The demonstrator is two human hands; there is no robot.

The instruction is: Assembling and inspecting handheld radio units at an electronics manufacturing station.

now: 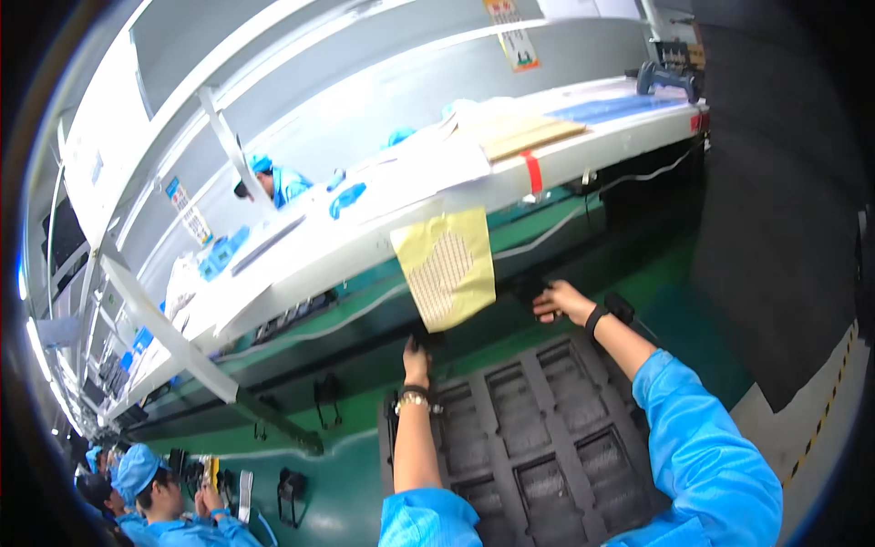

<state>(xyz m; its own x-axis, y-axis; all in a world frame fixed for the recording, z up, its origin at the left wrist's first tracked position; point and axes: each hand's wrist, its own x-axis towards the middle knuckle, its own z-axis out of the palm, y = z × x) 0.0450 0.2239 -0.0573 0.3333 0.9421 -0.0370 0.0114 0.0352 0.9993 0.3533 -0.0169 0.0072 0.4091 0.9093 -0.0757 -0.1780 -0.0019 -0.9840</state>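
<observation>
A black foam tray [547, 447] with several rectangular pockets lies low in front of me, between my forearms. My left hand [416, 366] reaches past its far left corner, fingers closed around something dark that I cannot make out. Beyond the far right corner, my right hand [565, 303] has its fingers curled, with something dark beside the fingertips; its kind is lost in the shadow. A yellow sheet [444, 269] with a printed patch hangs from the bench edge, between and beyond both hands.
A long white workbench [365, 239] runs across ahead, bearing brown cardboard [524, 135], a blue mat [620, 108] and a handheld scanner [665, 80]. Its slanted white leg [169, 328] stands at left. People in blue [164, 497] work at lower left. A black curtain [775, 210] hangs right.
</observation>
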